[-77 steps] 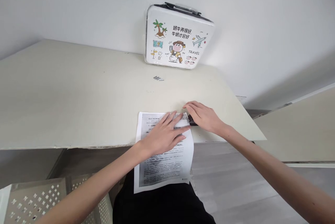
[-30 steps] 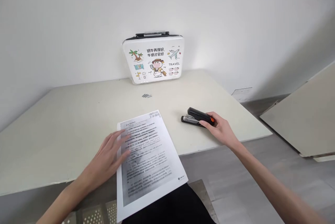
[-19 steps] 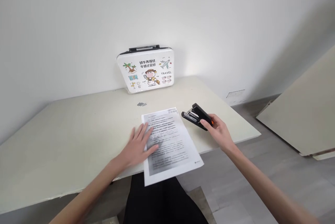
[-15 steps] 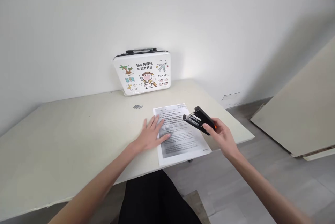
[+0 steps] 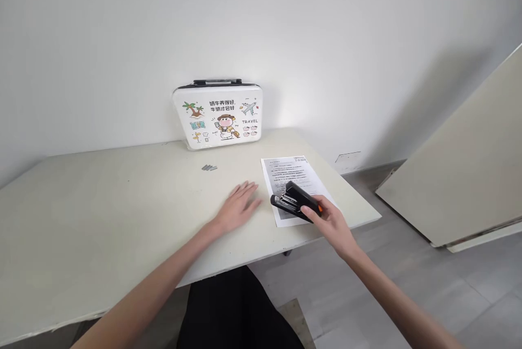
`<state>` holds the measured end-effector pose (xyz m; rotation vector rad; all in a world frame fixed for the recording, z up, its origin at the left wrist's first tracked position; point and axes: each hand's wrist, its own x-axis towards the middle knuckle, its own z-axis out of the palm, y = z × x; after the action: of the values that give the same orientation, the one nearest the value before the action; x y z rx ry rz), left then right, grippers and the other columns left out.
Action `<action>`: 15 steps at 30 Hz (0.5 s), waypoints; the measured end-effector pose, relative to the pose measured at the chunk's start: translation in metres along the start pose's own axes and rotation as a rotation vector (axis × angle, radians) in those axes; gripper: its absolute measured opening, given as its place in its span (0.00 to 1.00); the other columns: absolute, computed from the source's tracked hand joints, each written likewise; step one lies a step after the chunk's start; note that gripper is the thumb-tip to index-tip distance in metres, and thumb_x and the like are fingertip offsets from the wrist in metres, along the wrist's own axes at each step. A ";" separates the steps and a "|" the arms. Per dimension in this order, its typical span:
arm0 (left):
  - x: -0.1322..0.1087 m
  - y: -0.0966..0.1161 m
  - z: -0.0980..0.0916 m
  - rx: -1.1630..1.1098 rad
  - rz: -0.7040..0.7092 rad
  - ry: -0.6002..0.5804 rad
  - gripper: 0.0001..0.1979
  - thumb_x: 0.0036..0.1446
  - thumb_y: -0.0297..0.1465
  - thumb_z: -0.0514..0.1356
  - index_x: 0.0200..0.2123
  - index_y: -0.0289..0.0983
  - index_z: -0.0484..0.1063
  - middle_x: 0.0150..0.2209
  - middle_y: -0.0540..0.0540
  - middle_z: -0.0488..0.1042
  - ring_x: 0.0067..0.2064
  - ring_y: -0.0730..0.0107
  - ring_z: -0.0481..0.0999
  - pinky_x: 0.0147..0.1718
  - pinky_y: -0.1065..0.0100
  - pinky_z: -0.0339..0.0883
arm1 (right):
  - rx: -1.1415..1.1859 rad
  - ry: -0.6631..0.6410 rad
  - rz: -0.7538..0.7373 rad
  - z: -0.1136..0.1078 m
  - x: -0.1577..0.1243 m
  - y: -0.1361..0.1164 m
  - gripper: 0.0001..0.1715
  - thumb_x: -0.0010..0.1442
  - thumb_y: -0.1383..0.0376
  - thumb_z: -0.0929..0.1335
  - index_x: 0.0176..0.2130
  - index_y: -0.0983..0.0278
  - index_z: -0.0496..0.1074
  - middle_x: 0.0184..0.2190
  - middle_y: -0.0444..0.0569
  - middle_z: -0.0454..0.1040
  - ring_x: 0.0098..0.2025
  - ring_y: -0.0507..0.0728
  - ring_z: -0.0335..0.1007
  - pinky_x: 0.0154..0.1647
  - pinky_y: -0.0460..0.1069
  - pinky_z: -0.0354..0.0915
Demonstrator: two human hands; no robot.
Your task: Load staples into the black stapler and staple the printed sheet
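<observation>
My right hand (image 5: 331, 224) grips a black stapler (image 5: 299, 201) with a small orange part near its back end. The stapler's jaws point left and stand apart, with the metal inside showing. Beneath it lies a white printed sheet or stack of paper (image 5: 285, 167), partly covered by the stapler and hand. My left hand (image 5: 238, 209) is just left of the paper, fingers stretched out over the tabletop, holding nothing and apart from the sheet. A few grey staple strips (image 5: 209, 168) lie on the table beyond my left hand.
A white case (image 5: 220, 118) with cartoon prints and a black handle stands against the wall at the back of the pale table (image 5: 101, 202). The table's right edge drops to a grey floor (image 5: 408, 262). A beige panel (image 5: 457, 175) leans at the right.
The paper has shifted away from me and to the right, out from under my left hand. My right hand has brought the stapler lower and left, over the paper.
</observation>
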<state>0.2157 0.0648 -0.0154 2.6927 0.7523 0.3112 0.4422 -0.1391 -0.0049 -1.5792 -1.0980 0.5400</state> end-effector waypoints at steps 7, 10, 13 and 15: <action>-0.112 -0.030 -0.040 0.033 -0.080 0.064 0.31 0.74 0.49 0.47 0.73 0.43 0.59 0.73 0.45 0.60 0.75 0.58 0.57 0.74 0.50 0.48 | -0.073 -0.039 0.028 -0.003 0.012 0.018 0.29 0.62 0.40 0.70 0.46 0.61 0.75 0.38 0.49 0.76 0.38 0.58 0.68 0.40 0.51 0.66; -0.141 -0.033 -0.047 0.023 -0.109 0.095 0.30 0.73 0.49 0.49 0.73 0.46 0.60 0.73 0.48 0.61 0.74 0.56 0.59 0.73 0.50 0.52 | -0.112 -0.056 0.017 -0.008 0.017 0.020 0.29 0.63 0.40 0.70 0.46 0.61 0.75 0.38 0.49 0.76 0.38 0.58 0.68 0.39 0.51 0.66; -0.153 -0.033 -0.047 0.006 -0.128 0.135 0.30 0.72 0.50 0.50 0.72 0.47 0.62 0.72 0.49 0.64 0.73 0.55 0.61 0.72 0.50 0.54 | -0.165 -0.057 -0.017 0.001 0.019 0.014 0.28 0.63 0.40 0.69 0.45 0.61 0.75 0.37 0.49 0.77 0.37 0.58 0.68 0.39 0.52 0.67; -0.154 -0.033 -0.046 -0.003 -0.144 0.144 0.30 0.72 0.51 0.51 0.71 0.47 0.63 0.71 0.48 0.64 0.73 0.54 0.61 0.72 0.49 0.55 | -0.187 -0.074 -0.048 0.016 0.018 0.006 0.27 0.63 0.41 0.70 0.45 0.61 0.75 0.38 0.49 0.77 0.38 0.59 0.70 0.40 0.52 0.67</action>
<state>0.0579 0.0209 -0.0041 2.6175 0.9802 0.4730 0.4401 -0.1157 -0.0120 -1.7003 -1.2688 0.4780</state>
